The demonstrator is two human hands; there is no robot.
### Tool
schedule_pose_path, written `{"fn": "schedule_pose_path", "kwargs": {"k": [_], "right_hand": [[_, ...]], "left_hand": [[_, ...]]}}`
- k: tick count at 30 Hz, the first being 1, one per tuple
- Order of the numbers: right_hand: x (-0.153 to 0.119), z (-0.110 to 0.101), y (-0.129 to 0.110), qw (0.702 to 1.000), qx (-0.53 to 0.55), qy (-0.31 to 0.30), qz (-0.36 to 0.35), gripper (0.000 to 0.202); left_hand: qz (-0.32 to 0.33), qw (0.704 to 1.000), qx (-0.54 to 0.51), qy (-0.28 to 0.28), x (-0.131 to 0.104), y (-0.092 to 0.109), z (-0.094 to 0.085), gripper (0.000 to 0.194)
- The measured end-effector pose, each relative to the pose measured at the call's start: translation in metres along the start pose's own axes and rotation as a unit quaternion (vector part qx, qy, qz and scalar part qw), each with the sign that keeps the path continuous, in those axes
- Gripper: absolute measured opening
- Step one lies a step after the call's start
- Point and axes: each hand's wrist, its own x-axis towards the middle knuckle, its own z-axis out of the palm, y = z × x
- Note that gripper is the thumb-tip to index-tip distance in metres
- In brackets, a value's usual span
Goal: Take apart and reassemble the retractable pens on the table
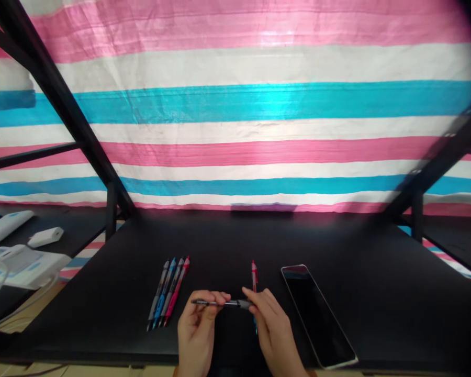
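A grey and black ballpoint pen (232, 303) lies level between my two hands, just above the black table near its front edge. My left hand (198, 327) pinches the pen near its thin dark end. The thick grey end sits in the fingers of my right hand (272, 324). Partly hidden behind my right hand is something red-topped like a pen (254, 273); a teal bit shows below, and I cannot tell if both belong to one pen. To the left, several pens with grey, blue and red parts (168, 293) lie side by side, slanting.
A phone with a dark screen (317, 314) lies right of my right hand on the black table (113, 309). Black frame bars rise at both sides, before a striped sheet (259, 152). White devices and cables (27, 267) are on a surface at far left.
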Motion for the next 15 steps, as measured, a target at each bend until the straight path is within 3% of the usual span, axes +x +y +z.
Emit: {"fn": "schedule_pose_path", "kwargs": {"k": [6,15], "right_hand": [[0.0029,0.0025,-0.0015,0.999,-0.01,-0.008,-0.052,0.028],[-0.0019,0.0068,-0.0018,0.992,-0.033,0.053,-0.107,0.041]], "left_hand": [[0.009,1.0,-0.017,-0.005,-0.0034,0.0001,0.0003,0.015],[-0.033,0.996,-0.045,0.064,-0.005,-0.0024,0.0065,0.024]]}}
